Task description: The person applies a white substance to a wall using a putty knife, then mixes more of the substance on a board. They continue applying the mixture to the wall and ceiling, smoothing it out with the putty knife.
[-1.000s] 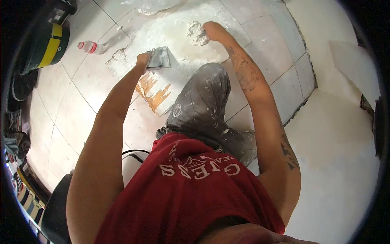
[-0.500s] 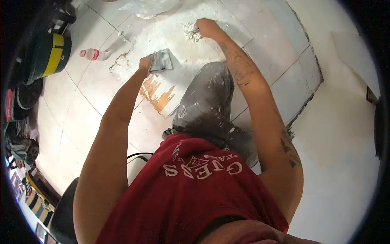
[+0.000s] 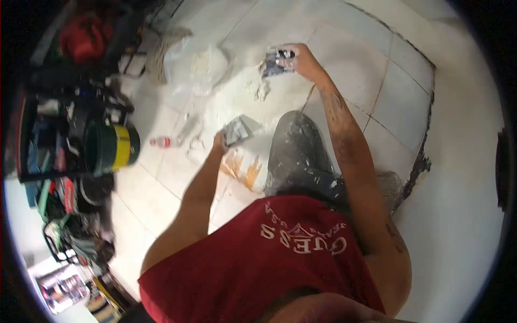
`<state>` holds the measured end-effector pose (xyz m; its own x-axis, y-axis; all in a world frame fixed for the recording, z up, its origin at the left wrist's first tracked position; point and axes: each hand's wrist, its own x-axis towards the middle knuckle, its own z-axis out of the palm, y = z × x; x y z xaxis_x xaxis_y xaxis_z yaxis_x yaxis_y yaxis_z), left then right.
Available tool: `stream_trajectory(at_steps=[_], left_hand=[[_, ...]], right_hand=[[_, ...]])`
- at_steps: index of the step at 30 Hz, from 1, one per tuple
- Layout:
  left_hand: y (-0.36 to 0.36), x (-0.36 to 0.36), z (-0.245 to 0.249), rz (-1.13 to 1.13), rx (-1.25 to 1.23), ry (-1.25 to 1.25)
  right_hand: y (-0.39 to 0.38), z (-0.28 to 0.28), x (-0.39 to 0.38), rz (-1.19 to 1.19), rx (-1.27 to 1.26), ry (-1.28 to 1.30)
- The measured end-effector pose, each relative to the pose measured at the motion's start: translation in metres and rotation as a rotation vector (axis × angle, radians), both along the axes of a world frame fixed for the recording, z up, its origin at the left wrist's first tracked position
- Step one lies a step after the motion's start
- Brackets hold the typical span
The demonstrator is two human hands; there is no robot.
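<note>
The right hand (image 3: pixel 306 63) is swinging clear of the white paste (image 3: pixel 259 90), which is lying on the floor (image 3: pixel 137 207), its fingers clamping a smeared dark blade (image 3: pixel 276 65) just beyond! The left hand's (image 3: pixel 219 141) fingers are gripping a grey blade (image 3: pixel 236 132) near the bottle (image 3: pixel 160 142).

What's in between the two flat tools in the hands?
A clump of white paste lies between the left tool and the right tool; the head view shows it.
</note>
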<state>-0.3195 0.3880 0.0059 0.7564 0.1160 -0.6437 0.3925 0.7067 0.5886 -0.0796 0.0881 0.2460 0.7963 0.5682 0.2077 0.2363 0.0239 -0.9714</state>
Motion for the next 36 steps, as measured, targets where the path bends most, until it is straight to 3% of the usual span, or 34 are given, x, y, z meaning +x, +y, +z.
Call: stream_trajectory(at_steps=[2,4,5,7,11,13,15,21,27,33,36], left_hand=[[-0.046,0.015,0.077,0.032,0.102,0.005],[-0.084,0.033,0.129,-0.077,0.026,-0.325],[-0.110,0.042,0.160,-0.091,0.118,-0.390],[-0.168,0.061,0.229,-0.006,-0.038,-0.411],[-0.264,0.074,0.312,-0.056,-0.085,-0.579],[-0.309,0.068,0.339,-0.084,-0.120,-0.652],[-0.342,0.061,0.350,-0.093,-0.074,-0.604],[-0.394,0.041,0.364,-0.202,-0.107,-0.611],[-0.417,0.042,0.362,-0.255,-0.112,-0.642],[-0.426,0.040,0.352,-0.297,-0.055,-0.600],[-0.426,0.038,0.348,-0.296,-0.073,-0.582]], right_hand=[[-0.044,0.041,-0.025,-0.050,0.048,-0.051],[-0.088,0.079,-0.053,-0.102,0.078,-0.083],[-0.109,0.090,-0.063,-0.127,0.091,-0.172],[-0.150,0.122,-0.090,-0.273,0.031,-0.261],[-0.198,0.160,-0.157,-0.634,0.093,-0.305],[-0.221,0.165,-0.181,-0.685,0.080,-0.497],[-0.239,0.164,-0.197,-0.709,0.058,-0.694],[-0.276,0.161,-0.228,-0.638,-0.113,-0.849],[-0.293,0.138,-0.241,-0.544,-0.181,-0.835],[-0.301,0.110,-0.240,-0.641,-0.450,-0.861],[-0.308,0.088,-0.229,-0.678,-0.503,-0.739]])
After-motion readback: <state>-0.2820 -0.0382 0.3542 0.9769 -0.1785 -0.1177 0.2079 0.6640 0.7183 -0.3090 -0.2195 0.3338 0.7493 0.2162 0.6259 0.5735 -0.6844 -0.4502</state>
